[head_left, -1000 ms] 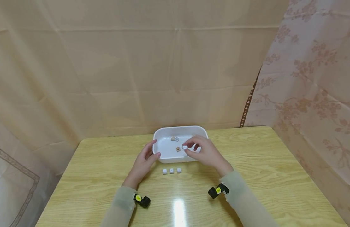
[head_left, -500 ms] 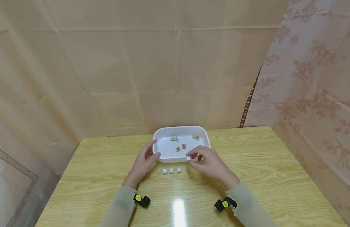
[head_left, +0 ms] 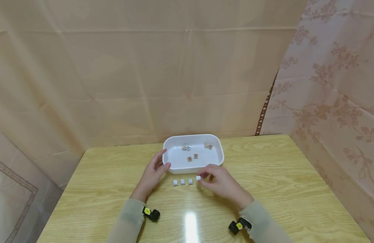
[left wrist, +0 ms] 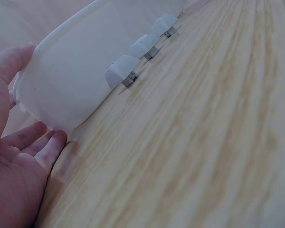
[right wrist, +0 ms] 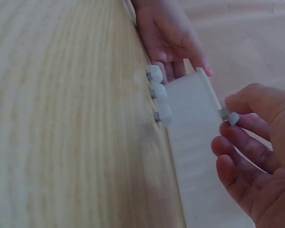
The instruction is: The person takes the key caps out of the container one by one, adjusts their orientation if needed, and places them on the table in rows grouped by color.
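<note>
"What's the right hand (head_left: pixel 220 182) doing?"

"It's pinching a white-capped piece (head_left: pixel 198 178) between thumb and fingertip, and the other fingers are curling loosely beside it. The piece is hanging above the worktop (head_left: pixel 284 189), just outside the near side of the white tray (head_left: pixel 187 170)."

"Anything close to it?"

"Yes, three similar caps (head_left: pixel 182 182) are standing in a row to its left, with gaps between them, and grey parts are showing underneath."

"And the left hand (head_left: pixel 153 173)?"

"That one's gripping the tray's left end, thumb and fingers spreading around the corner. From the wrist you'd see some fingertips touching down low, by the base."

"What's lying inside?"

"Two brown pieces (head_left: pixel 189 159) are sitting near the middle, a tan and whitish pair (head_left: pixel 186 148) is lying far left, and a small cluster (head_left: pixel 208 146) is lying far right."

"Beyond that?"

"Black wrist cameras (head_left: pixel 151 214) are sitting at both cuffs, a beige cloth (head_left: pixel 144 74) is hanging behind the worktop, and a floral one (head_left: pixel 335 81) is hanging on the right."
</note>
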Demonstrator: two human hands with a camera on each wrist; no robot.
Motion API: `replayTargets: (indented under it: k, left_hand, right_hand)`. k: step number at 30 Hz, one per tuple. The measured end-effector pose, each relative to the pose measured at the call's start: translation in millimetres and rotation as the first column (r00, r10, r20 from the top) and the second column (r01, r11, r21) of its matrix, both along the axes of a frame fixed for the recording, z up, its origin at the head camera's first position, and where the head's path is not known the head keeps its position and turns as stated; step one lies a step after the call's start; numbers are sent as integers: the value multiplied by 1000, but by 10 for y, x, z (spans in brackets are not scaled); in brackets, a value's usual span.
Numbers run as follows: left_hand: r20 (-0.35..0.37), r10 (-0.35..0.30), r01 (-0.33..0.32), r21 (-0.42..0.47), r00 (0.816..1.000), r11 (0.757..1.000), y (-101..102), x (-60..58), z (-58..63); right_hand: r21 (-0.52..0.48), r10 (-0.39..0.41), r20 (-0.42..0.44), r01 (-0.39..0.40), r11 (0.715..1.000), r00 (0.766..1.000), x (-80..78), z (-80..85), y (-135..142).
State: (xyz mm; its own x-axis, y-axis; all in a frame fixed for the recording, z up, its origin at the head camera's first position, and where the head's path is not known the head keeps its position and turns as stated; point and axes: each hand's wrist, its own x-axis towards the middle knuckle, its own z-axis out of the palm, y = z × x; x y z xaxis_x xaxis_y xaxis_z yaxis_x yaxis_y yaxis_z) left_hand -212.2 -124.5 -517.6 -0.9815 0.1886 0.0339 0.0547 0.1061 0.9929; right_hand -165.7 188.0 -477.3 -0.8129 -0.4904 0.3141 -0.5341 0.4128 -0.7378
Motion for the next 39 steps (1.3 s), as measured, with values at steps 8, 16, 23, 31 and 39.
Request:
replayTargets:
  k: [8,16,23,31,39]
  left_hand:
    - [1,2,-2,-8,1000,1000,5,11,17]
    - [-2,5,-5,-5,1000,1000,15,15,33]
    - [-1,7,-7,-13,1000,1000,9,13,28]
    - [1,4,-4,-16,1000,1000,7,9,18]
    - [8,11,-10,-26,1000,1000,10,5,17]
  right_hand:
    - [42,9,60,-12,999,998,34,-78,-31]
    - [85,-34,76,28,996,997,26,-130,-20]
    - [104,-56,52,50,993,997,13,-184,-14]
    - [121,-77,51,70,990,996,-5,-237,-14]
    - [139,-95,34,89,986,995,-11,-275,-41]
